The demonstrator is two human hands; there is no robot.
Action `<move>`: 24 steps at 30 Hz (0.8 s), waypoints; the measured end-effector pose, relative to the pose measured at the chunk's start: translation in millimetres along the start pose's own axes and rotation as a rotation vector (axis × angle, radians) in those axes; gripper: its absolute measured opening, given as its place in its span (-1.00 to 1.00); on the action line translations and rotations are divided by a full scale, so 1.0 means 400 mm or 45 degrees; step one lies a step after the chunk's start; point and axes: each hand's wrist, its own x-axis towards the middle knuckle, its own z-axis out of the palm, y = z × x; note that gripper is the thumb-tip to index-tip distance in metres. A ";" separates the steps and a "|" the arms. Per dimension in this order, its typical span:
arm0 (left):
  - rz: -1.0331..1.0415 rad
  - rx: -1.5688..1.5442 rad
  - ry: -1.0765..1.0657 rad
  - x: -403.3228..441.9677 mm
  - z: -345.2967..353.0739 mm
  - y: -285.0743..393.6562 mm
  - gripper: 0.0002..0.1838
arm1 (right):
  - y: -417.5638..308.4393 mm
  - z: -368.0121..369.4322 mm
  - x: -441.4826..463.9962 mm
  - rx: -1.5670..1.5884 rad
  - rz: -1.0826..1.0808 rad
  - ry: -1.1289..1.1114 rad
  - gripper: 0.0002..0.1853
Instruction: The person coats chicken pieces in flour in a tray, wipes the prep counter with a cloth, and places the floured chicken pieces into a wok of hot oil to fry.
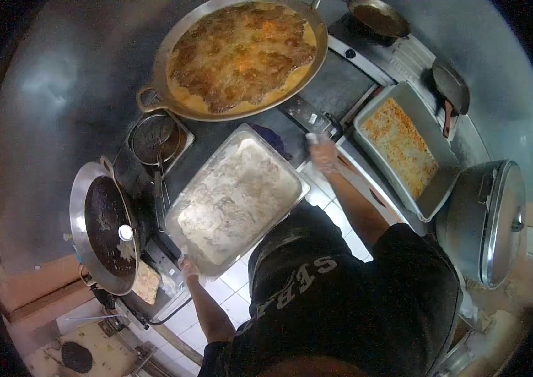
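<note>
My left hand [188, 269], in a clear plastic glove, grips the near left corner of a rectangular metal tray [200, 254]. White flour-like powder [235, 198] with lumps covers the inside of the tray, which rests partly over the cooktop in front of my body. Off the tray's right side, my right hand [324, 154] is raised near the stove's front edge, also in a clear glove. Motion smears its fingers, so I cannot make out whether they hold anything. A dark cloth-like thing [271, 141] lies behind the tray.
A wide pan [160, 69] of bubbling brown food stands at the back. Leftward are a wok [78, 207] with dark liquid and a round strainer [153, 138]. Rightward stand a deep grey tub [445, 160] with orange crumbs, a lidded pot [467, 220] and a small skillet [452, 88].
</note>
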 end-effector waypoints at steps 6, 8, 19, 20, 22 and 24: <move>0.343 1.460 1.211 -0.127 0.167 0.102 -0.73 | 0.219 0.058 0.138 -0.779 -0.721 -0.115 -0.54; 0.185 1.382 1.373 -0.197 0.262 0.087 -0.65 | 0.249 0.084 0.170 -0.671 -0.644 -0.202 -0.56; -0.019 0.896 1.542 -0.343 0.272 -0.026 -0.60 | 0.253 0.062 0.146 -0.877 -0.401 -0.586 -0.50; -0.173 0.811 1.567 -0.361 0.297 -0.004 -0.65 | 0.258 0.069 0.139 -0.893 -0.428 -0.553 -0.51; 0.253 0.876 1.154 -0.404 -0.025 -0.112 -0.65 | 0.285 0.071 0.123 -0.779 -0.478 -0.370 -0.52; 0.214 0.790 1.187 -0.412 -0.025 -0.096 -0.64 | 0.293 0.076 0.105 -0.605 -0.501 -0.241 -0.53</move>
